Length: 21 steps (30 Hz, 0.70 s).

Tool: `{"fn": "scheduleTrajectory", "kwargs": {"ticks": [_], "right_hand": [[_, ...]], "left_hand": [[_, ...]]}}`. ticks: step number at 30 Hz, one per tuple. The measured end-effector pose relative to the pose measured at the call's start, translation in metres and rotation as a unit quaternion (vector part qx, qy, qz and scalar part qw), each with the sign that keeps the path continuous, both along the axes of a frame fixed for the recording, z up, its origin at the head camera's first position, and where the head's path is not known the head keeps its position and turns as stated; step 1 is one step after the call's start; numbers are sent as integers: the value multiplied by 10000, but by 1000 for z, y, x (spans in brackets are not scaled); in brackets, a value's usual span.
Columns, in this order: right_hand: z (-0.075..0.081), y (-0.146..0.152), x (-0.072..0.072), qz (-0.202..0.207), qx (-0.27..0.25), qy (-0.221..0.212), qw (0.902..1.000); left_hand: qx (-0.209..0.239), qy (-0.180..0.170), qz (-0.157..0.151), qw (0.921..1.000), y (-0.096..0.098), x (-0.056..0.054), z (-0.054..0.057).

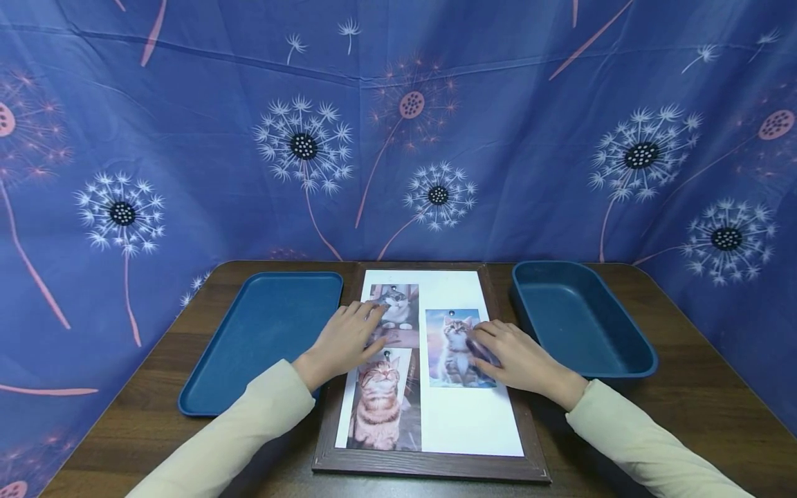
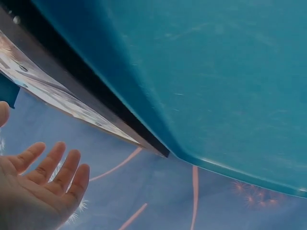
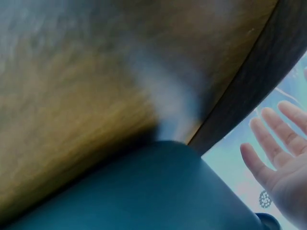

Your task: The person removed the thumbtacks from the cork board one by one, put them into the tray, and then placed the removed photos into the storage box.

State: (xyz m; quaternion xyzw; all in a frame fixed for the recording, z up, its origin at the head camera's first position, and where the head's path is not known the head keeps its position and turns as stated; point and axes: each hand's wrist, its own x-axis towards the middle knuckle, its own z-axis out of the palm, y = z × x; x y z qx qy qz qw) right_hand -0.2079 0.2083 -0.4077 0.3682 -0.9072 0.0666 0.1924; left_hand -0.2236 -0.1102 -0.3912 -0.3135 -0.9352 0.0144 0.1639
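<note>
A white board [image 1: 463, 422] in a dark brown frame [image 1: 429, 465] lies on the table with three cat pictures on it. My left hand [image 1: 345, 339] is over the left side of the upper-left picture of a grey-and-white cat [image 1: 398, 304], fingers extended. Below that is a picture of an orange tabby [image 1: 378, 408]. My right hand [image 1: 517, 356] is over the right edge of the kitten picture [image 1: 454, 353], its fingers spread. Small dark round fasteners sit near the tops of the pictures. Both wrist views show the left palm [image 2: 43, 191] and right palm [image 3: 288, 177] with relaxed fingers.
A flat blue tray [image 1: 261, 332] lies left of the frame. To the right stands a deeper blue bin [image 1: 582, 325]. The wooden table [image 1: 691, 415] ends against a blue dandelion-print cloth [image 1: 529, 173] at the back and sides.
</note>
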Motion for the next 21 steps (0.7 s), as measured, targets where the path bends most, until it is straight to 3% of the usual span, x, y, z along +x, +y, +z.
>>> {"fn": "scheduleTrajectory", "kwargs": {"ticks": [12,21], "right_hand": [[-4,1,2,-77,-55,-448,9990],[-7,2,0,37,-180,-387,9991]], "left_hand": [[-23,-36,-150,9999,25,-2,3],[-205,6,-177,9996,37,-8,3]]}}
